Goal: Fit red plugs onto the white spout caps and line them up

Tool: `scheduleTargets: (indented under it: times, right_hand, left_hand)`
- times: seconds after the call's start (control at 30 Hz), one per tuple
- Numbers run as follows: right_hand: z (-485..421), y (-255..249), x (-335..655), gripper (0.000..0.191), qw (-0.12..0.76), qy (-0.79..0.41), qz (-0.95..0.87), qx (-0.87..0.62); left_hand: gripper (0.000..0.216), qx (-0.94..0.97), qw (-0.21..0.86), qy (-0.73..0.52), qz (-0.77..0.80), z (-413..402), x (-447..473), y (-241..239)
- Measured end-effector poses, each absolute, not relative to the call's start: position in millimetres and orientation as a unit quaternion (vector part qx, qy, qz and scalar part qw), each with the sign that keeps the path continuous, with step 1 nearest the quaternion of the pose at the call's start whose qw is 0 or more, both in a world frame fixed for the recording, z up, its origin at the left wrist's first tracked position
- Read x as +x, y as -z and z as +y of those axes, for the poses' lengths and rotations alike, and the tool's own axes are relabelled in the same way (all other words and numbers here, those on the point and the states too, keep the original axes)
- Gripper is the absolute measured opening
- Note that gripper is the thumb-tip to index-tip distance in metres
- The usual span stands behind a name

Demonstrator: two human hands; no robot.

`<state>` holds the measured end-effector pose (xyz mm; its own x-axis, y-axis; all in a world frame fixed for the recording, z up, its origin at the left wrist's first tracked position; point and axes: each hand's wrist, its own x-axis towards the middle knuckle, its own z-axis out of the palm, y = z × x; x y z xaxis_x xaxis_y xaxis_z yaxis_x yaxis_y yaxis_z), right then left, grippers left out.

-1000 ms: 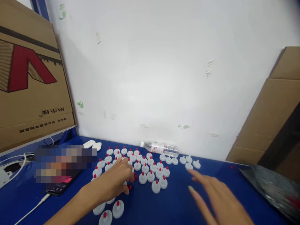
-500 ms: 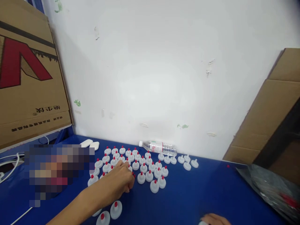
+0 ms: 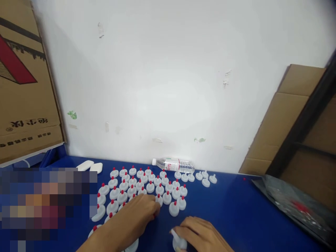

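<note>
My right hand [image 3: 201, 232], low in the middle, grips a white nozzle lid [image 3: 179, 242] whose spout is bare, with no red tip. To its left is my left hand [image 3: 144, 211], back of the hand up and fingers curled closed. A speck of red, apparently a small red cap [image 3: 154, 216], shows at its fingertips, mostly hidden. Around and behind this hand stand many white nozzle lids with red caps [image 3: 167, 198] in loose rows. The left forearm hides some of them. Several uncapped white lids [image 3: 206, 182] sit farther back, to the right.
A clear plastic bottle [image 3: 173, 165] lies along the white wall [image 3: 168, 87]. On the right is a plastic bag [image 3: 296, 210] with red bits inside. A printed cardboard box [image 3: 23, 105] and two white objects [image 3: 96, 168] are at left on the blue table [image 3: 225, 203].
My right hand has come up into view from the bottom edge with the white lid. My left hand has shifted slightly right and down. The view has turned a little to the right.
</note>
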<state>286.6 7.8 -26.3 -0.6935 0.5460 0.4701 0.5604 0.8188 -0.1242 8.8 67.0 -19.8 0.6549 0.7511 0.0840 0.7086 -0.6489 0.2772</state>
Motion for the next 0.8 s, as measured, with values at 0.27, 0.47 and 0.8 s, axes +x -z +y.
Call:
scheduleTargets:
  times: [0.27, 0.47, 0.8]
  right_hand:
    - [-4.0, 20.6, 273.7, 0.024, 0.24, -0.089, -0.878, -0.404]
    - [-5.0, 11.5, 270.9, 0.024, 0.233, -0.125, -0.871, -0.414]
    - [-5.3, 6.5, 271.2, 0.024, 0.241, -0.148, -0.868, -0.408]
  left_hand:
    - [0.032, 0.908, 0.109, -0.069, 0.397, 64.1, 17.3, 11.4]
    - [0.028, 0.904, 0.105, -0.064, 0.41, 55.2, 18.9, 5.1]
    - [0.022, 0.908, 0.054, -0.076, 0.409, 52.7, 24.1, -11.7]
